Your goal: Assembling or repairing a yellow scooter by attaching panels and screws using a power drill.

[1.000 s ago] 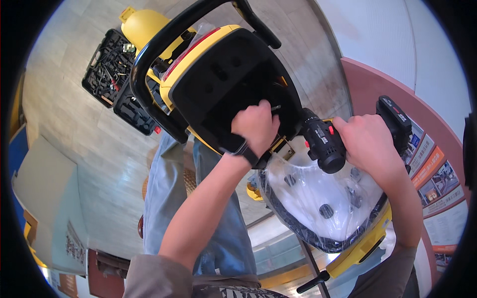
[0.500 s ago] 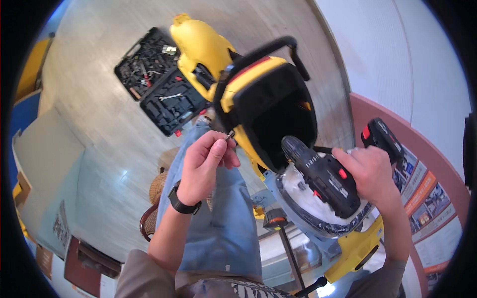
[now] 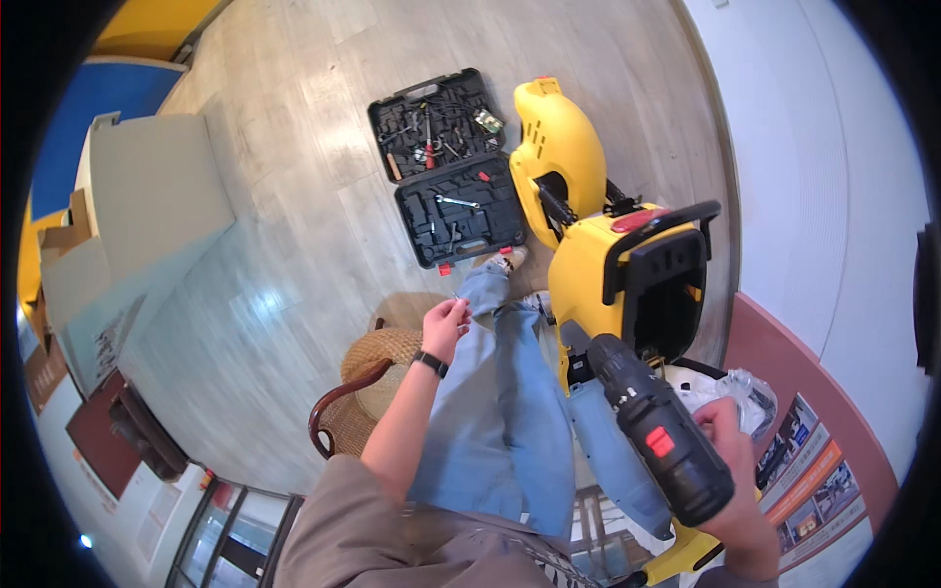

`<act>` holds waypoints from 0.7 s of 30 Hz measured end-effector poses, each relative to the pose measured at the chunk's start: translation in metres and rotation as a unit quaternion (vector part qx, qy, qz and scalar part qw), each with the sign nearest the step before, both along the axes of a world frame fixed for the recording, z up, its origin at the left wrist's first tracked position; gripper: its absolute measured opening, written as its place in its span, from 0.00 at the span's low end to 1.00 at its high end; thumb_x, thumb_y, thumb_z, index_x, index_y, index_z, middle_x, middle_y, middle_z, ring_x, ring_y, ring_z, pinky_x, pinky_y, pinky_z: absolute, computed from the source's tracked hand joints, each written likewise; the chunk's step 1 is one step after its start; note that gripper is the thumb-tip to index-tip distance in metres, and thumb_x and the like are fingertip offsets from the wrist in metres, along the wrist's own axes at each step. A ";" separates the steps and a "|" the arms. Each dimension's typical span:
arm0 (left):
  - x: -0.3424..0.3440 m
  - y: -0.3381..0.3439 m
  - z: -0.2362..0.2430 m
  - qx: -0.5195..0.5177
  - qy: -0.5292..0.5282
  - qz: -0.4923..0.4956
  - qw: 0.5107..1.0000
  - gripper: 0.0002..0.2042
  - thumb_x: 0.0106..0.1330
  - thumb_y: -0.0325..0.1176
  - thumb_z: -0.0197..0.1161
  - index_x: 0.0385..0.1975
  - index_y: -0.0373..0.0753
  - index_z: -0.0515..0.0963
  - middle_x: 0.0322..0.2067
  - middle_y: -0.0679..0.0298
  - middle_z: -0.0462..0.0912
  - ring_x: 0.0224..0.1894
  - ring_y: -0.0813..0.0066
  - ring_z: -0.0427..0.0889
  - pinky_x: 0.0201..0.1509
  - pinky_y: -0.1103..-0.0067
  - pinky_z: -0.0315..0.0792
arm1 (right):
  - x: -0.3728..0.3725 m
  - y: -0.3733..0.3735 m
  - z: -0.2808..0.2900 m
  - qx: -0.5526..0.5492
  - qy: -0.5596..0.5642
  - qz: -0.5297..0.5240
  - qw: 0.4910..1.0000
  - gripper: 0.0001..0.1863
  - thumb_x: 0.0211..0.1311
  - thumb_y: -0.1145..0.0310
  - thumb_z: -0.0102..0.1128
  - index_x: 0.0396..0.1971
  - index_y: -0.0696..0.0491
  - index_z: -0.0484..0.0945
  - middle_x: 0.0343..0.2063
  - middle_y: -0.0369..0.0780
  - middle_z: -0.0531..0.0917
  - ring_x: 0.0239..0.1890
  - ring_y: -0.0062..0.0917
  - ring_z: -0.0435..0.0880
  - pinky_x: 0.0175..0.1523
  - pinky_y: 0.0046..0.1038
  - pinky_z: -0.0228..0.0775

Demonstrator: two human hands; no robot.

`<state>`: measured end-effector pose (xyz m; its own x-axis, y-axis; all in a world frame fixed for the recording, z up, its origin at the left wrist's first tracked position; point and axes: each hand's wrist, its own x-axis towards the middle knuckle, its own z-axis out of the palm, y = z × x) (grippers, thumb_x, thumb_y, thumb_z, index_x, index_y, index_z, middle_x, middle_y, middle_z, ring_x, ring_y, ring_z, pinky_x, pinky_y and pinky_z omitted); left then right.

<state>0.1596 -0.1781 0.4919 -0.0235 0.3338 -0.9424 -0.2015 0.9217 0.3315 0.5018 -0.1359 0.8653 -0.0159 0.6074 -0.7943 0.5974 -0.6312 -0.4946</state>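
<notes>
My right hand (image 3: 730, 461) is wrapped round the grip of a black cordless drill (image 3: 659, 423) with a red button, its chuck pointing up and away. In front of my left thigh, my left hand (image 3: 447, 325) pinches a small metal piece (image 3: 457, 297) between thumb and fingertips; its kind is too small to make out. Just beyond the drill stands a yellow electric scooter (image 3: 591, 279), its black front storage compartment (image 3: 667, 306) facing me. A clear plastic-wrapped part (image 3: 750, 397) shows behind my right hand.
On the wooden floor ahead lies an open black tool case (image 3: 417, 186) holding several tools, including a combination wrench (image 3: 457, 202). A wicker chair (image 3: 368, 397) with a curved wooden arm is at my left. White panels (image 3: 784, 147) and a printed board (image 3: 818, 461) line the right side.
The view has swung left, so the scooter and tool case appear farther right. My left hand has drawn away from the scooter with the small metal piece; the drill now appears closer and lower.
</notes>
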 end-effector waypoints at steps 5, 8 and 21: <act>-0.028 0.007 -0.094 -0.040 0.039 0.076 0.996 0.07 0.68 0.36 0.63 0.38 0.39 0.79 0.30 0.68 0.81 0.31 0.80 0.79 0.31 0.84 0.72 | -0.066 -0.041 -0.074 -0.036 0.086 -0.145 0.985 0.23 0.51 0.73 0.71 0.42 0.55 0.65 0.23 0.38 0.79 0.22 0.21 0.78 0.30 0.23 0.70; -0.032 0.014 -0.138 -0.035 0.083 0.028 0.996 0.10 0.64 0.37 0.66 0.38 0.39 0.80 0.28 0.67 0.82 0.28 0.80 0.80 0.28 0.83 0.71 | -0.091 -0.058 -0.140 -0.230 0.214 -0.407 0.858 0.10 0.56 0.77 0.64 0.35 0.55 0.72 0.20 0.34 0.74 0.20 0.17 0.73 0.27 0.22 0.67; -0.085 0.034 -0.338 0.056 0.240 -0.264 0.932 0.11 0.59 0.37 0.65 0.31 0.34 0.84 0.25 0.64 0.84 0.25 0.79 0.81 0.32 0.79 0.74 | -0.148 -0.114 -0.439 -0.339 0.527 -0.745 0.230 0.12 0.60 0.66 0.54 0.39 0.57 0.73 0.19 0.27 0.66 0.18 0.12 0.65 0.34 0.21 0.64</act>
